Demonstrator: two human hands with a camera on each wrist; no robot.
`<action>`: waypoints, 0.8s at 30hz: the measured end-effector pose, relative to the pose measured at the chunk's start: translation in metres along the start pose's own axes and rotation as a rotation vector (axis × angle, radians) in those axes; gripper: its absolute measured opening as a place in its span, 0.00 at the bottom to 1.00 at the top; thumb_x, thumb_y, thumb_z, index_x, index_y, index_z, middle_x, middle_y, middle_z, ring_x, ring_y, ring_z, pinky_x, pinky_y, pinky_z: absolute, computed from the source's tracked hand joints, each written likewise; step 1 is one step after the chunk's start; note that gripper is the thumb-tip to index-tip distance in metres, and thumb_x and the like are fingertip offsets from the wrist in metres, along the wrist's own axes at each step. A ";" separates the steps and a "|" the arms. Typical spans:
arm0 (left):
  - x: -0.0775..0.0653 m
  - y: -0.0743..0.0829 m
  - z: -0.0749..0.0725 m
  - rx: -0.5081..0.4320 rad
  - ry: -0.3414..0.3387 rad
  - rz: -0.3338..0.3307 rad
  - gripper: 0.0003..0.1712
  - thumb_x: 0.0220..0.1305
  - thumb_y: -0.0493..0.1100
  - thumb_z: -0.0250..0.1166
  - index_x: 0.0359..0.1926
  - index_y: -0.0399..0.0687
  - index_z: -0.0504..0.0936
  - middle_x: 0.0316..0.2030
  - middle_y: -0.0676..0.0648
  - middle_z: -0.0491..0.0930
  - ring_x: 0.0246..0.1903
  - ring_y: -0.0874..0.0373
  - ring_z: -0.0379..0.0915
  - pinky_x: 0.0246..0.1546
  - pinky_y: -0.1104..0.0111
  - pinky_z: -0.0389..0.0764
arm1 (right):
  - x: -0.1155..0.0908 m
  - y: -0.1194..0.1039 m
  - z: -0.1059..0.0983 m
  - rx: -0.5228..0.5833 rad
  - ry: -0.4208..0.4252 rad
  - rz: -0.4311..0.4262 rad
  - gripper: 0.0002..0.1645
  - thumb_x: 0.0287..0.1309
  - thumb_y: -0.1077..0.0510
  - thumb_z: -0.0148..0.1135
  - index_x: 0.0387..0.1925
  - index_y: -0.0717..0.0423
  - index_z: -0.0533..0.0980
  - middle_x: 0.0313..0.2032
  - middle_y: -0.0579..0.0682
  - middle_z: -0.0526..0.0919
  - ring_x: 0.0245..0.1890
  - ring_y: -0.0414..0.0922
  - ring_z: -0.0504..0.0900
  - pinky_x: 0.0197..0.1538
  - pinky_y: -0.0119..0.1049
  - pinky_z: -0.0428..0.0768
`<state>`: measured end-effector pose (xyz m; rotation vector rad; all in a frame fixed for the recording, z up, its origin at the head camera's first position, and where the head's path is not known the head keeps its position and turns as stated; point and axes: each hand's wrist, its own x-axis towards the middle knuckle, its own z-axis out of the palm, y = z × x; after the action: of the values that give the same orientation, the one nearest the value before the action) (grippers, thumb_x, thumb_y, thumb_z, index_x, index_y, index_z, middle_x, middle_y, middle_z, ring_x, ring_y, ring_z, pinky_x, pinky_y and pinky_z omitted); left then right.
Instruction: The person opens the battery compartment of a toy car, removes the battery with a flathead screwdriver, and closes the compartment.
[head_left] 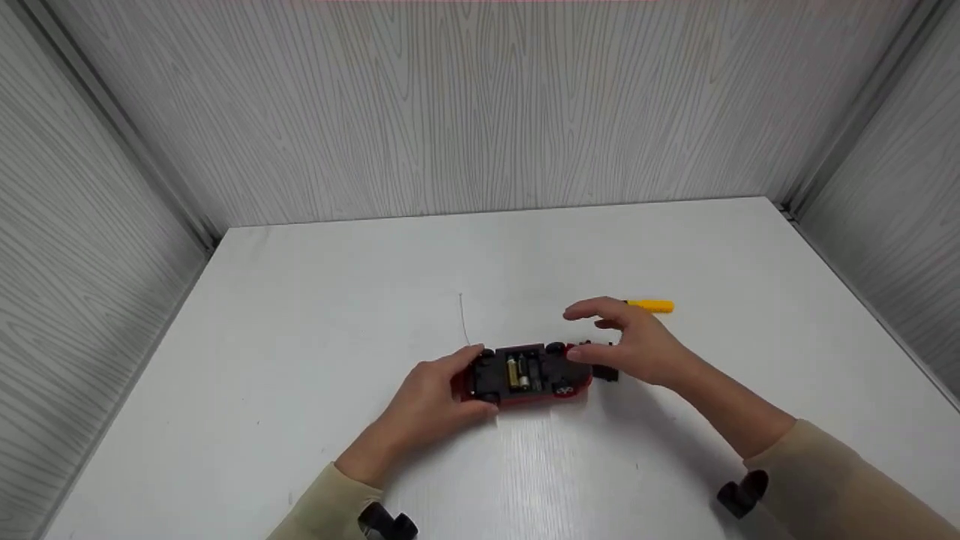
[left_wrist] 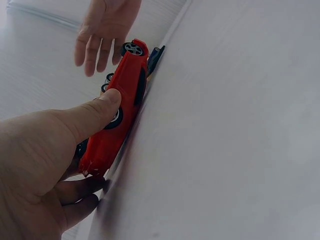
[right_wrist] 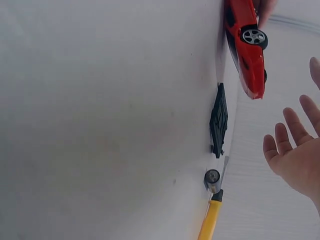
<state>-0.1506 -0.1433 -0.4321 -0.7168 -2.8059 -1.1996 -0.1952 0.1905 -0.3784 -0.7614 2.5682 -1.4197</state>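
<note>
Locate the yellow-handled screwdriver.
In the head view, the yellow-handled screwdriver lies right of centre on the white table, partly hidden beyond the right hand; the right wrist view shows it beside a small grey cylinder.

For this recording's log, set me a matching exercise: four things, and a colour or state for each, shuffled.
1. left hand
2. right hand
3. toy car
4. tool handle

A. upside down
B. yellow
C. grips one end of a red thing
D. holds nothing

Pairs: 1-C, 2-D, 3-A, 4-B
</note>
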 end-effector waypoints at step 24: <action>0.000 0.004 -0.001 -0.009 -0.012 -0.006 0.47 0.60 0.52 0.81 0.76 0.48 0.73 0.65 0.47 0.81 0.59 0.55 0.79 0.64 0.55 0.76 | 0.012 -0.007 0.046 -0.144 -0.083 -0.032 0.27 0.56 0.44 0.82 0.57 0.40 0.85 0.58 0.41 0.80 0.59 0.47 0.76 0.61 0.50 0.78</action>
<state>-0.1490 -0.1419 -0.4288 -0.7183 -2.8164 -1.2131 -0.1879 0.1466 -0.3971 -0.8651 2.6272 -1.1945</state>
